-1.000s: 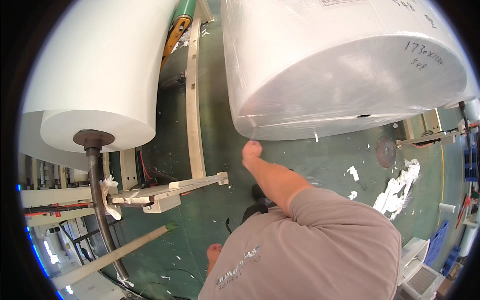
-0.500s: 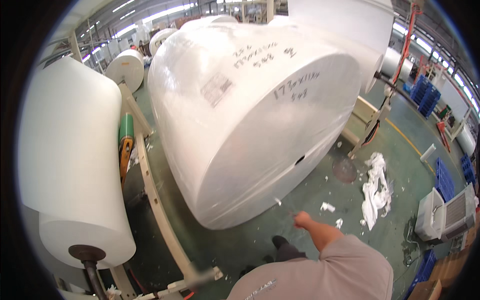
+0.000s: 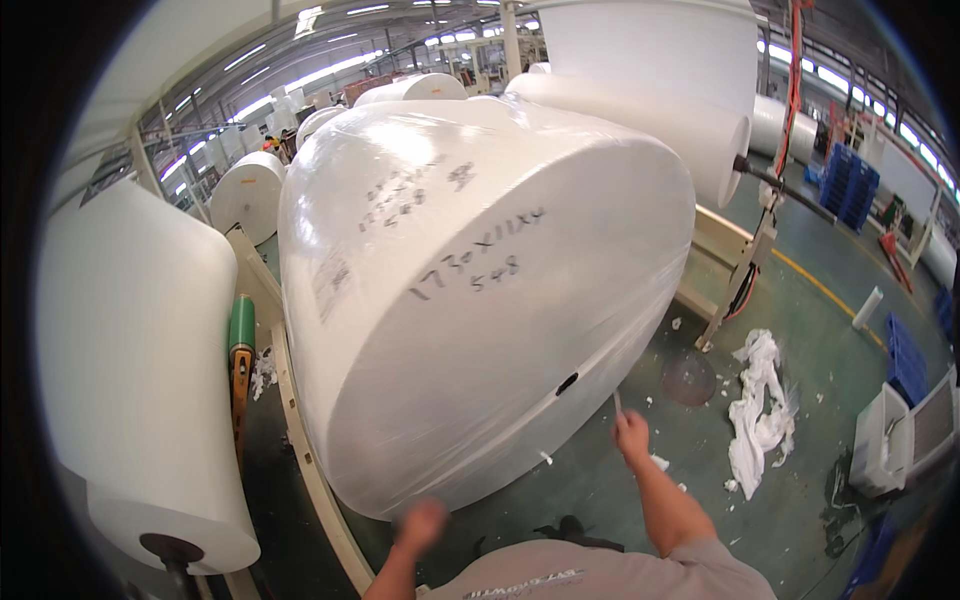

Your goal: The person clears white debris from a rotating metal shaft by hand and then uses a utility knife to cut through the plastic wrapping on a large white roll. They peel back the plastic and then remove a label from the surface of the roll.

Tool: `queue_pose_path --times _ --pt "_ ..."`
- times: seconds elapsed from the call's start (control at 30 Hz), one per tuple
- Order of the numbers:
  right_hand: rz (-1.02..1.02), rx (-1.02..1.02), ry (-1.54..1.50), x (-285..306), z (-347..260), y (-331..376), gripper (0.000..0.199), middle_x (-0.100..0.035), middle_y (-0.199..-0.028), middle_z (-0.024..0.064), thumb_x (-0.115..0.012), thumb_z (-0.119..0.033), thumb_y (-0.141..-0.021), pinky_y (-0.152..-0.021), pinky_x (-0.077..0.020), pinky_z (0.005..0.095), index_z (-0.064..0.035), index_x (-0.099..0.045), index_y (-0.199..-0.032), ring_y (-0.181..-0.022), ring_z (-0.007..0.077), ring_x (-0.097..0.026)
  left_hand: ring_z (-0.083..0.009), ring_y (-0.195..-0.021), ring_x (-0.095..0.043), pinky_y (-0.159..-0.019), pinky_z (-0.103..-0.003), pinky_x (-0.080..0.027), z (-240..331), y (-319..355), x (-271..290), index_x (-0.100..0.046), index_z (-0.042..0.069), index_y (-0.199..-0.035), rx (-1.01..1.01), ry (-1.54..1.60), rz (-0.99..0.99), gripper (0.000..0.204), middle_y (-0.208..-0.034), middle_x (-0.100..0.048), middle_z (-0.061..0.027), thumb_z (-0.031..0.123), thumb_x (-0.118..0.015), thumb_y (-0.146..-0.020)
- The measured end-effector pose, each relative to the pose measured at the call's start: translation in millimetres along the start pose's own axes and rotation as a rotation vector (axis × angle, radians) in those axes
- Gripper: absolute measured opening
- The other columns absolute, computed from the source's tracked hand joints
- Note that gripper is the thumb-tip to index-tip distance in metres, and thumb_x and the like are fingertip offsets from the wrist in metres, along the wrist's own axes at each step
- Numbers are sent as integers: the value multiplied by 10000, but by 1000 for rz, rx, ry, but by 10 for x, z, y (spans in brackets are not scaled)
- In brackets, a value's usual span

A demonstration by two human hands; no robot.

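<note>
Two hands below wrapped roll point(image 3: 480, 300): right hand point(image 3: 631, 436) clenched on thin blade; left hand point(image 3: 421, 524) blurred, grip unclear.

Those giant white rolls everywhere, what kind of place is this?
Most likely a factory hall that makes or converts paper or nonwoven fabric. A huge plastic-wrapped white roll fills the view, more white rolls stand behind on a green workshop floor, and white scraps lie nearby.

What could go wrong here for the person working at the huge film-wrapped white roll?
1. The right hand holds a thin, possibly sharp tool beside the huge film-wrapped white roll; a slip might cut the blurred left hand.
2. The crumpled white scraps on the green floor could trip someone.
</note>
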State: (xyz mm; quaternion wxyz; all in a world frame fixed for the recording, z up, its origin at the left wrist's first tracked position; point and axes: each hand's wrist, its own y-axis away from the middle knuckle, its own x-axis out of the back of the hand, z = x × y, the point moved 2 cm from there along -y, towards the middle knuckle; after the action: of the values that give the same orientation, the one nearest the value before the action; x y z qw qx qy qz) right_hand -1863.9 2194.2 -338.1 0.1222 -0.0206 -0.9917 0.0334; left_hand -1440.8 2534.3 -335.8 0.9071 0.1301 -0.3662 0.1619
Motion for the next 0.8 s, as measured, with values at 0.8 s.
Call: queue_pose_path --times 0.8 --pt "232 958 174 -161 -4034 -1861 190 -612 -628 172 -568 -186 -930 -516 -469 499 -51 -528 -803 -580 397 -606 -366 -1318 -431 -1075 -481 -305 3976 -1541 1165 -646 62 -1196 -882 -894 839 373 -1324 -590 -128 177 -658 -841"
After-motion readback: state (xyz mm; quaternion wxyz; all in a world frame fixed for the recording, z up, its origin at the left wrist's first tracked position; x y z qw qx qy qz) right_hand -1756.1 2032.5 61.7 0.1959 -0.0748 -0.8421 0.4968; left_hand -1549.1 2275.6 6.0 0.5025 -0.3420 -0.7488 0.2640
